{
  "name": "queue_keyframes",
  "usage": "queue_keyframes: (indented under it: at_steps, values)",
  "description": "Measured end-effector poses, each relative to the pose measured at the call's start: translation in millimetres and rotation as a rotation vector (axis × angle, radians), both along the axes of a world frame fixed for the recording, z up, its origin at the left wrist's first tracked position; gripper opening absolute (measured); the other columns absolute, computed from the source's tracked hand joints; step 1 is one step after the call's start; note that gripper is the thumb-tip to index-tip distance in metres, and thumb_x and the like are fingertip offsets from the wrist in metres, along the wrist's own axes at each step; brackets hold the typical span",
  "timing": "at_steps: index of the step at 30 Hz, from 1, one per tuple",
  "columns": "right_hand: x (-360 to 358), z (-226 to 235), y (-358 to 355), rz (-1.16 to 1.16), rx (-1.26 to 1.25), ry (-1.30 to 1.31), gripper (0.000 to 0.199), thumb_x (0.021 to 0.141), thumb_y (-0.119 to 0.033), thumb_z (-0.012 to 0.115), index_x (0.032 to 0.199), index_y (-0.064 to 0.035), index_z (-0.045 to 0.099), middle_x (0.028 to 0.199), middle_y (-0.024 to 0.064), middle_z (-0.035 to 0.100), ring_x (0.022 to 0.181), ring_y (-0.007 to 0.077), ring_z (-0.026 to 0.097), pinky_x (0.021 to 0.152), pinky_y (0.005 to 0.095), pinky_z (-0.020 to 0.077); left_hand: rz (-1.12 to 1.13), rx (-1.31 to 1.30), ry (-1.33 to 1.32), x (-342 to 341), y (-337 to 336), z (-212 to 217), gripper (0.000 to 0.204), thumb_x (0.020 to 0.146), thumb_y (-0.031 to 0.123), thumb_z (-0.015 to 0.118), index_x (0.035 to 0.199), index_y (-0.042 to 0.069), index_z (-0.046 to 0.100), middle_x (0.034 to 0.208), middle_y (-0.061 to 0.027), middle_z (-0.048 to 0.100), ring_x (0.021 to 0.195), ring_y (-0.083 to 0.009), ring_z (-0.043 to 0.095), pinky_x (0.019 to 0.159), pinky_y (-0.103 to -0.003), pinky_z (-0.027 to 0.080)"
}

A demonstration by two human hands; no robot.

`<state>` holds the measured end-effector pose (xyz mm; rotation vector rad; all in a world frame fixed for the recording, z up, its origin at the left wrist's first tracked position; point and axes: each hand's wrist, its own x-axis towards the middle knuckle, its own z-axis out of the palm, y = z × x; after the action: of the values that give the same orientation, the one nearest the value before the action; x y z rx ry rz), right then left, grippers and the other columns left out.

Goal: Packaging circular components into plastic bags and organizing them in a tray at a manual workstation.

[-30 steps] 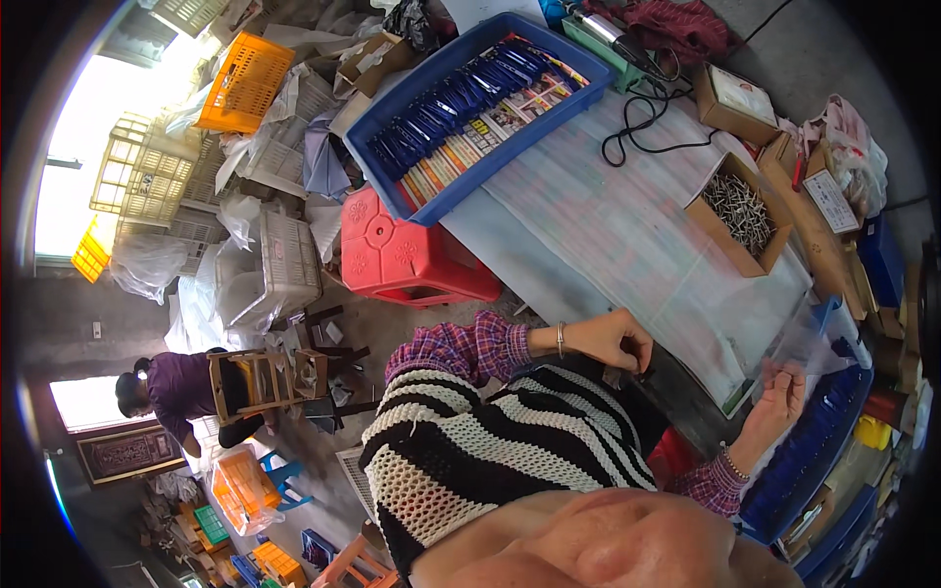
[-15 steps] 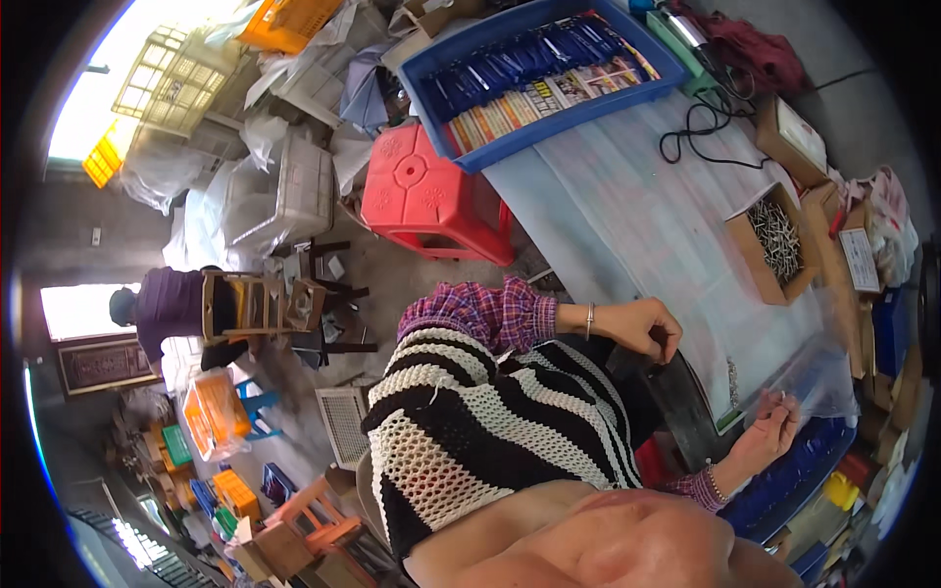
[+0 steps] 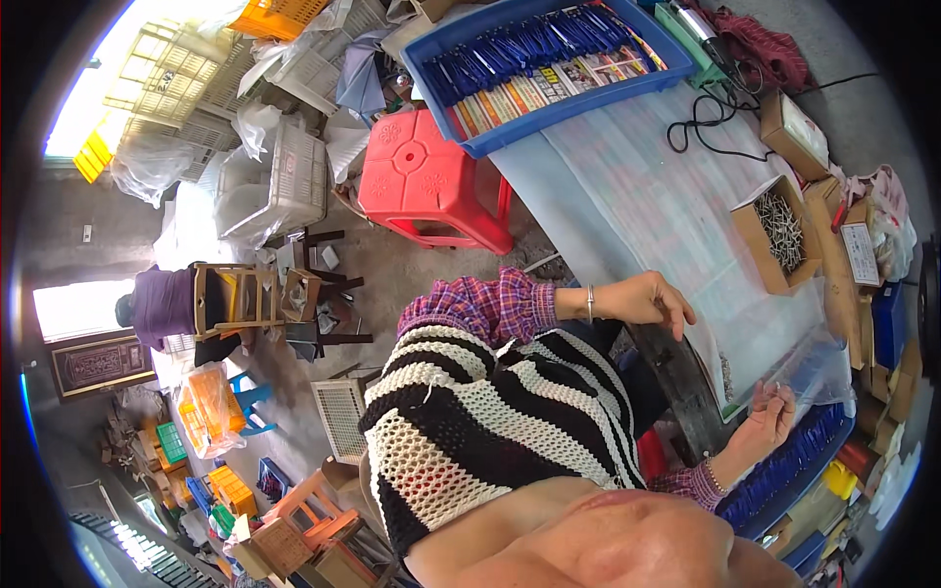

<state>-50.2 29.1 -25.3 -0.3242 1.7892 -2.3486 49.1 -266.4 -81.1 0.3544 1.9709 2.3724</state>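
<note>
My left hand (image 3: 642,302) is over the table's near edge, its fingers loosely bent and pointing down, with nothing visible in them. On the right, the fingers of my right hand (image 3: 770,416) are pinched on the rim of a clear plastic bag (image 3: 816,365). A thin line of small metal pieces (image 3: 726,376) lies on the sheet-covered table (image 3: 647,186) between the two hands. Beyond them stands an open cardboard box of screws (image 3: 782,233), which neither hand touches.
A blue tray (image 3: 559,118) of blue-packed items sits at the far end, and another blue tray (image 3: 784,480) lies beside my right forearm. A black cable (image 3: 701,132) loops on the table. The red stool (image 3: 417,171) is on the left; a person (image 3: 167,304) sits farther off.
My left hand has moved slightly up and right, and its fingers have uncurled from a looser fist. My right hand still holds the bag, which has shifted a little.
</note>
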Motion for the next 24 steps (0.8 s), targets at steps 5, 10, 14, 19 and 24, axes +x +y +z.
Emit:
queue_keyframes:
  at_steps: [5,10,14,19,24]
  values:
    - [3,-2,-2,0.027,0.015,0.016,0.012,0.091,-0.006,0.053,0.101,-0.0028,0.058,0.100,0.0053,0.058,0.092,0.0152,0.057,0.088,0.0396,0.0494,0.090,0.100,-0.091,8,6,11,0.010,0.076,-0.003,0.061,0.083,0.002,0.067,0.093,-0.0028,0.066,0.083,-0.0081,0.060,0.073,-0.023,0.048]
    - [12,2,-6,-0.004,0.029,-0.030,0.011,0.091,-0.005,0.052,0.100,-0.0031,0.058,0.095,0.0049,0.058,0.090,0.0142,0.057,0.088,0.0395,0.0492,0.098,0.048,0.017,10,4,10,0.007,0.074,0.001,0.063,0.079,0.003,0.066,0.078,0.0012,0.066,0.071,-0.0049,0.060,0.066,-0.021,0.048]
    - [18,7,-14,-0.048,0.050,-0.014,0.011,0.090,-0.005,0.053,0.100,-0.0008,0.057,0.091,0.0057,0.057,0.084,0.0137,0.056,0.085,0.0354,0.0504,0.070,-0.011,0.031,16,2,13,0.012,0.075,-0.003,0.056,0.082,0.000,0.065,0.079,-0.0011,0.065,0.075,-0.0068,0.060,0.069,-0.022,0.048]
    - [19,3,-12,-0.015,0.033,0.006,0.012,0.090,-0.004,0.053,0.101,-0.0012,0.057,0.092,0.0053,0.058,0.084,0.0130,0.056,0.085,0.0351,0.0504,0.113,-0.012,0.058,24,4,15,0.014,0.073,-0.006,0.055,0.080,0.000,0.065,0.078,-0.0024,0.066,0.074,-0.0083,0.062,0.068,-0.022,0.049]
    - [24,0,-10,-0.009,0.032,0.018,0.012,0.090,-0.005,0.053,0.101,-0.0013,0.057,0.094,0.0053,0.058,0.086,0.0131,0.057,0.085,0.0369,0.0500,0.155,-0.024,0.116,28,6,14,0.016,0.070,-0.010,0.056,0.078,-0.001,0.065,0.078,-0.0043,0.067,0.075,-0.0106,0.063,0.068,-0.024,0.050]
